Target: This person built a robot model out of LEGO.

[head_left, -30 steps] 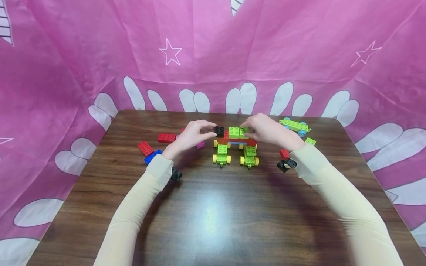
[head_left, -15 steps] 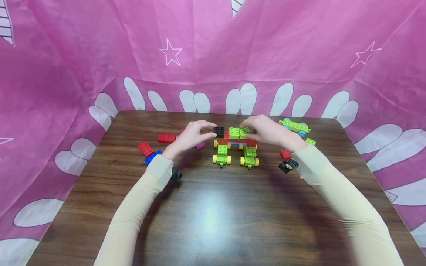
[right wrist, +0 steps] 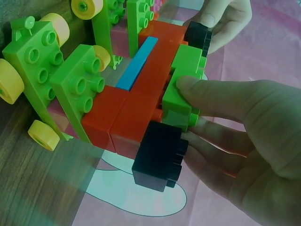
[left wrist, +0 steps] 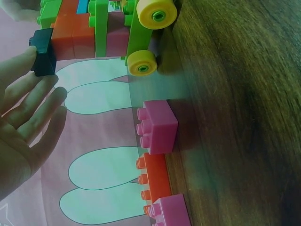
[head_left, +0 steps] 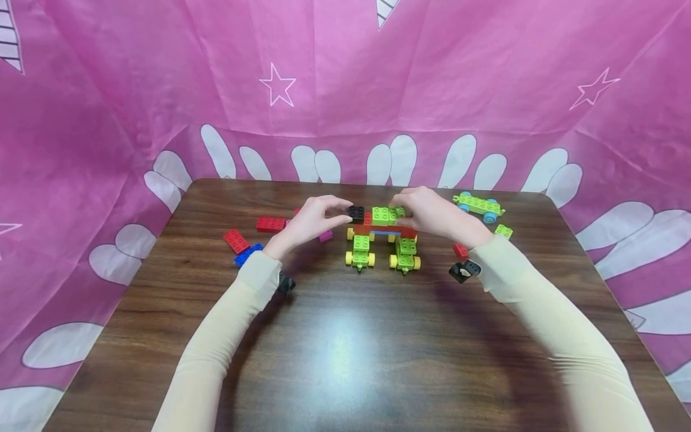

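Black brick (head_left: 355, 212) sits at left end of the brick build (head_left: 382, 235), mid-surface (head_left: 345, 348), w/ left hand (head_left: 313, 217) pinching it btwn thumb & fingertips. Right hand (head_left: 432, 211) grips a green brick (right wrist: 181, 89) on the build's top right. Build stands on two green wheeled bases w/ yellow wheels (left wrist: 157, 13). Loose red brick (head_left: 270, 224) lies further left.

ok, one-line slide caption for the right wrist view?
Right hand grips a green brick on the red bridge of a wheeled block build.

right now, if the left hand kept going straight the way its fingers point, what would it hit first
Probably the black brick that the left hand already pinches, then the green brick atop the wheeled build beyond it; depth is hard to judge.
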`<state>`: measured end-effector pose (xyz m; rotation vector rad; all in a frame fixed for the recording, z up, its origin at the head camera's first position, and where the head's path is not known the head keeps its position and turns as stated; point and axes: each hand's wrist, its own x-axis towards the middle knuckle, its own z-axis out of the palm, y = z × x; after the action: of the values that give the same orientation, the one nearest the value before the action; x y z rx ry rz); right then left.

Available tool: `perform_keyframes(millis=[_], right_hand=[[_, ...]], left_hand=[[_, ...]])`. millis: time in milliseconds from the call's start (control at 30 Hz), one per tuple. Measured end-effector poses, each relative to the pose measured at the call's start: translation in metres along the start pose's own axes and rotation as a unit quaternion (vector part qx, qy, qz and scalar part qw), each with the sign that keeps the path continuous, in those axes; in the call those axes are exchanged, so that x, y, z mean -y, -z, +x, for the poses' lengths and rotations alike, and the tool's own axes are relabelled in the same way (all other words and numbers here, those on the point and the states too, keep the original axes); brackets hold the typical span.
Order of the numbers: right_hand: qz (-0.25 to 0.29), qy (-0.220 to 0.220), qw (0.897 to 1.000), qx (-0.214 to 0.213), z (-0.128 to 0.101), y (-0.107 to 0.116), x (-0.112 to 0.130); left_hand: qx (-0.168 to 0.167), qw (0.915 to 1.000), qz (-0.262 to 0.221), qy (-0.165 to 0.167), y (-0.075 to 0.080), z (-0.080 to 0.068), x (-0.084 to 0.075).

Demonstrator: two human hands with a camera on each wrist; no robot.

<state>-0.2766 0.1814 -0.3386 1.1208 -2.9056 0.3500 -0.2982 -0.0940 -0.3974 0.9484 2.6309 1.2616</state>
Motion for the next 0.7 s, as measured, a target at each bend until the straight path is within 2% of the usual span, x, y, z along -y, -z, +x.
perform_keyframes(millis=[167, 433, 700], right_hand=[[0.000, -0.005, 1.000, -0.003, 0.0009, -0.0007, -0.0004], [-0.004, -0.007, 1.000, 0.026, 0.0052, 0.0051, 0.0012], [-0.006, -0.020, 1.000, 0.009, 0.0032, 0.0025, 0.0057]], left_hand=[[-0.005, 1.0000, 0.000, -0.004, -0.0003, 0.0002, 0.0000], [-0.006, 1.0000, -0.002, -0.003, -0.0005, -0.0004, -0.0011], [-0.008, 0.9999, 0.008, -0.006, -0.0009, 0.0003, -0.0015]])
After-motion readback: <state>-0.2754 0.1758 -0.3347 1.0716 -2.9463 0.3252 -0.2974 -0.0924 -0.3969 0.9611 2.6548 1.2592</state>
